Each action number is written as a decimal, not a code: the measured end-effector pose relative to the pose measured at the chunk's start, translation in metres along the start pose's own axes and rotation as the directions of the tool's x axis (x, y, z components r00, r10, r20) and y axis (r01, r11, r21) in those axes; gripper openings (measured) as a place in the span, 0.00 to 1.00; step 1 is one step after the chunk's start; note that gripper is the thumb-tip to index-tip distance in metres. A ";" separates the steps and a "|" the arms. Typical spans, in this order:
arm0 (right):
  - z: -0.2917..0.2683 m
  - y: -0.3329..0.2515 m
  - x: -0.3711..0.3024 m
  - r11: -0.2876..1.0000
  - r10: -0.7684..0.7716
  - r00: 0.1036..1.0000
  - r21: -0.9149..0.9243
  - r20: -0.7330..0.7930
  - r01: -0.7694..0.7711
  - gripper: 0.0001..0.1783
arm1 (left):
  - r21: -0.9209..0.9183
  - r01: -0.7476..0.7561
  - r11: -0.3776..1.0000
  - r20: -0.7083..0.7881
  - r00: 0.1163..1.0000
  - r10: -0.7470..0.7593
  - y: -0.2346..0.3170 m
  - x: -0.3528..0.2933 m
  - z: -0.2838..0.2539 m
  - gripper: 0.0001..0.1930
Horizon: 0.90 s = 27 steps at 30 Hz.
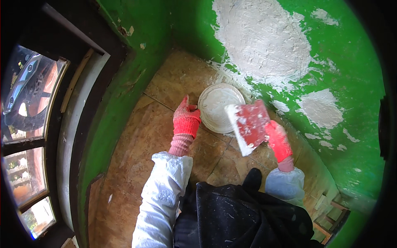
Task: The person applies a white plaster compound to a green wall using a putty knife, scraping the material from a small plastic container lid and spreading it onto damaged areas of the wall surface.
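A round white tub (221, 108) with pale plaster in it rests on the tiled floor, close to the foot of the green wall. Beside its left rim is my left hand (187, 119) in a red glove, the index finger stretched out and the thumb apart. Whether it touches the rim I cannot tell. My right hand (278, 139), gloved in red too, is closed round a red plaster spreader (251, 126). White plaster coats the spreader's left edge and spots its face. The spreader is tilted, just right of the tub.
The green wall (355, 74) on the right carries a large white plaster patch (264, 41) and a smaller patch (320, 108). A dark-framed glass door (29, 99) stands at the left. A small wooden frame (331, 221) lies at the lower right. My shoe (252, 179) is on the brown tiles.
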State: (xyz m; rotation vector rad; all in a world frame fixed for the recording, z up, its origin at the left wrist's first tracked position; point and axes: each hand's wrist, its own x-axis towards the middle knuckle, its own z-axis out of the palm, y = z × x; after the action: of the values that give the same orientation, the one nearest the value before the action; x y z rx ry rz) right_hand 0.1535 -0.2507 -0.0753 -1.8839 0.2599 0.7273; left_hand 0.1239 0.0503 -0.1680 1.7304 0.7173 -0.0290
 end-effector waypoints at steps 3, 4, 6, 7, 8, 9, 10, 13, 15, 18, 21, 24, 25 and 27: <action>-0.019 0.015 0.007 0.976 -0.051 0.936 -0.218 -0.349 -0.029 0.16 | -0.073 0.075 0.994 -0.017 0.997 -0.077 -0.009 0.005 -0.001 0.37; -0.017 0.031 0.013 0.976 -0.049 0.933 -0.217 -0.356 -0.032 0.16 | -0.108 0.069 0.992 -0.014 0.997 -0.071 -0.008 0.004 0.002 0.37; -0.006 0.052 0.016 0.971 -0.215 0.948 -0.151 -0.233 0.184 0.17 | -0.148 0.064 0.987 -0.008 0.998 -0.066 -0.008 0.003 0.005 0.37; 0.020 0.031 0.002 0.977 -0.185 0.966 -0.143 -0.178 0.161 0.18 | -0.139 0.029 0.990 -0.025 0.999 -0.032 -0.016 0.003 0.001 0.38; 0.035 0.029 0.000 0.977 -0.186 0.967 -0.142 -0.176 0.162 0.18 | -0.134 -0.017 0.991 -0.032 0.999 0.013 -0.018 0.003 0.000 0.38; 0.044 0.027 -0.001 0.977 -0.109 0.980 -0.201 -0.164 0.075 0.18 | -0.133 -0.019 0.991 -0.026 1.000 0.016 -0.010 0.001 0.001 0.38; 0.049 0.028 0.000 0.966 -0.030 0.988 -0.258 -0.150 -0.010 0.18 | -0.173 0.056 0.983 0.002 0.998 -0.056 0.001 -0.005 0.000 0.37; 0.036 0.030 -0.001 0.997 0.068 0.976 -0.013 -0.205 -0.072 0.19 | -0.168 0.116 0.979 0.014 0.993 -0.115 0.004 -0.007 -0.004 0.37; 0.016 0.034 -0.001 0.996 0.045 0.955 0.088 -0.294 -0.020 0.21 | -0.144 0.094 0.985 0.003 0.996 -0.094 0.001 -0.004 -0.002 0.37; 0.016 0.038 0.003 0.997 0.071 0.897 0.037 -0.436 -0.060 0.21 | -0.216 0.056 0.975 -0.013 0.998 -0.060 -0.005 -0.003 -0.001 0.38; 0.034 0.036 0.009 0.975 -0.046 0.954 -0.222 -0.296 -0.022 0.21 | -0.156 0.006 0.988 -0.022 1.000 -0.010 -0.004 -0.005 0.001 0.38; 0.049 0.022 0.009 0.975 0.020 0.977 -0.214 -0.213 -0.066 0.19 | -0.240 0.081 0.967 0.009 0.997 -0.082 0.003 -0.004 -0.002 0.38; 0.041 0.021 0.009 0.998 0.019 0.982 -0.060 -0.188 -0.031 0.19 | -0.123 0.038 0.992 -0.006 0.999 -0.039 0.006 -0.005 -0.002 0.38; 0.025 0.025 0.015 0.969 -0.084 0.978 0.214 -0.189 0.125 0.16 | -0.006 -0.007 1.000 -0.015 1.000 0.007 0.007 -0.006 -0.002 0.38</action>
State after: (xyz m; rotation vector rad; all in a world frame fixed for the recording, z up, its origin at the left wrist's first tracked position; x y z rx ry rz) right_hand 0.1437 -0.2368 -0.1096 -1.7331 0.3389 0.4373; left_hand 0.1214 0.0489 -0.1590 1.7287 0.7217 -0.0095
